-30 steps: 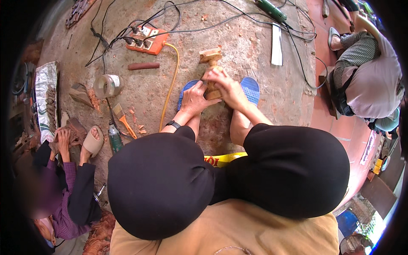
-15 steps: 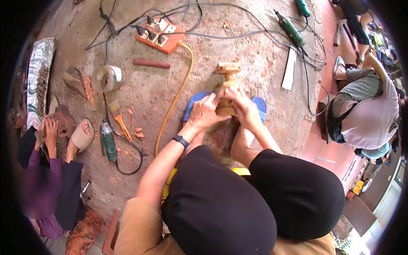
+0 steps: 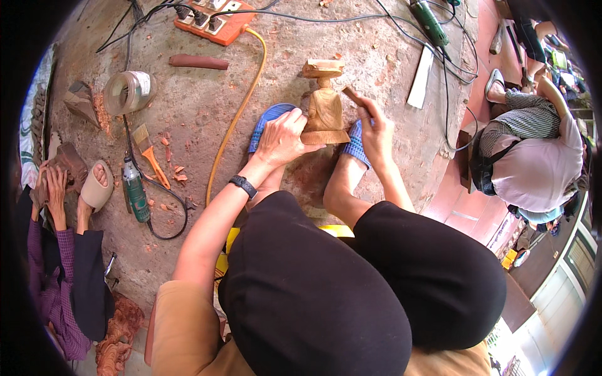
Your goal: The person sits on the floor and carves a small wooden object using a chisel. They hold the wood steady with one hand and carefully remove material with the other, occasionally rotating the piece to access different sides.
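Note:
A pale carved wooden figure [image 3: 326, 111] stands between my feet, its wide base toward me and a flat block-like part at the far end. My left hand [image 3: 283, 136] grips its base from the left side, with the thumb along the near edge. On the right, my right hand [image 3: 378, 130] is closed on a small flat brown piece [image 3: 353, 96] that looks like folded sandpaper. That piece is held just apart from the figure. Blue slippers [image 3: 355, 143] on my feet flank the carving.
An orange power strip [image 3: 219, 24] with a yellow cable lies ahead. To the left are a clear tub [image 3: 130, 93], a paintbrush [image 3: 150, 155], a green rotary tool [image 3: 135, 191] and a co-worker's hands [image 3: 55, 191] on wood. Another person [image 3: 533, 150] sits at right.
My right hand has drawn back from the figure to the right, showing the brown piece. The figure now shows more fully, and my left hand holds its base. The whole view has shifted.

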Action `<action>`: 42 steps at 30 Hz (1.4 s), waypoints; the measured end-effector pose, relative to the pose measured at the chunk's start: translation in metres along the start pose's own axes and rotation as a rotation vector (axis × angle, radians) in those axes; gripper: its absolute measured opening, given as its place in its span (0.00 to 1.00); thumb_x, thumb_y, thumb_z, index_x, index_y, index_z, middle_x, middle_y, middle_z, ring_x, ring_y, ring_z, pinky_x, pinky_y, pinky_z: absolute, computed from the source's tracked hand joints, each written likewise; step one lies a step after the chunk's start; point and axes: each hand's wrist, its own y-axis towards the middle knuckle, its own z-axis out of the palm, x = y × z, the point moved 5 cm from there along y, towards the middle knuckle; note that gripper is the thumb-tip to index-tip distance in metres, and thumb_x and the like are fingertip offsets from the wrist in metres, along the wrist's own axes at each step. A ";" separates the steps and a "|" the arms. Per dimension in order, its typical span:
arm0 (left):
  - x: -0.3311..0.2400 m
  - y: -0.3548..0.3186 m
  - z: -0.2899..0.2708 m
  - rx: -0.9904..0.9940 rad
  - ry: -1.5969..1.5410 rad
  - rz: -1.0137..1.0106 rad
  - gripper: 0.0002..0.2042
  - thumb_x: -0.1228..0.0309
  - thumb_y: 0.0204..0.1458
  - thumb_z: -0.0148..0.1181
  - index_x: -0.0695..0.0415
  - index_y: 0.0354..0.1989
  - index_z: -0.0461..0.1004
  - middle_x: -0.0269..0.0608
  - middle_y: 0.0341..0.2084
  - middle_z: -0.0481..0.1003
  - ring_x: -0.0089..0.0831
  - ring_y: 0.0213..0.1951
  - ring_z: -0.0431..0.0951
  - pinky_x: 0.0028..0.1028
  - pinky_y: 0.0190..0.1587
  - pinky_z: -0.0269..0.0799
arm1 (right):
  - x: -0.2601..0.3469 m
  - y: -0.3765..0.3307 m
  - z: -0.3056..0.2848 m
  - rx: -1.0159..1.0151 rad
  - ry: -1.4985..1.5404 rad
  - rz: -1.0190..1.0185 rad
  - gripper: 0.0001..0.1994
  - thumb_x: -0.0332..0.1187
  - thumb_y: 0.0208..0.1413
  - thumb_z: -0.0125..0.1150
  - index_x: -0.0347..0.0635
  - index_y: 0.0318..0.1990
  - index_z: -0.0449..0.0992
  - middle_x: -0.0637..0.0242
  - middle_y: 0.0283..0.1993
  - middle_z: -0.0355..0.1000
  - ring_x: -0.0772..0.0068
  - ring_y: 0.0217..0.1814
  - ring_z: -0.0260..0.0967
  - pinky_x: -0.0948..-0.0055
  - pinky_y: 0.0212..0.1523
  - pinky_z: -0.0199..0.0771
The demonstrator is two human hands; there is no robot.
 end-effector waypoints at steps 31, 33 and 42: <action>-0.001 0.000 0.003 -0.008 0.021 -0.001 0.29 0.47 0.38 0.78 0.62 0.33 0.77 0.48 0.34 0.75 0.48 0.37 0.81 0.43 0.39 0.78 | -0.011 0.016 0.015 0.001 0.253 -0.142 0.15 0.21 0.66 0.54 0.44 0.56 0.78 0.53 0.60 0.77 0.56 0.67 0.72 0.59 0.73 0.63; 0.002 -0.003 0.004 0.037 0.011 -0.044 0.28 0.48 0.37 0.79 0.63 0.32 0.76 0.49 0.34 0.75 0.50 0.37 0.81 0.43 0.39 0.79 | -0.004 -0.003 0.019 0.080 0.081 -0.213 0.16 0.21 0.66 0.54 0.44 0.58 0.78 0.53 0.60 0.77 0.55 0.67 0.72 0.60 0.69 0.69; -0.004 0.003 0.005 0.014 0.042 0.030 0.29 0.45 0.39 0.77 0.61 0.29 0.75 0.48 0.32 0.74 0.48 0.35 0.81 0.42 0.36 0.78 | -0.039 -0.006 -0.022 -0.128 0.294 0.113 0.13 0.29 0.66 0.59 0.35 0.54 0.78 0.59 0.44 0.80 0.73 0.47 0.76 0.70 0.52 0.75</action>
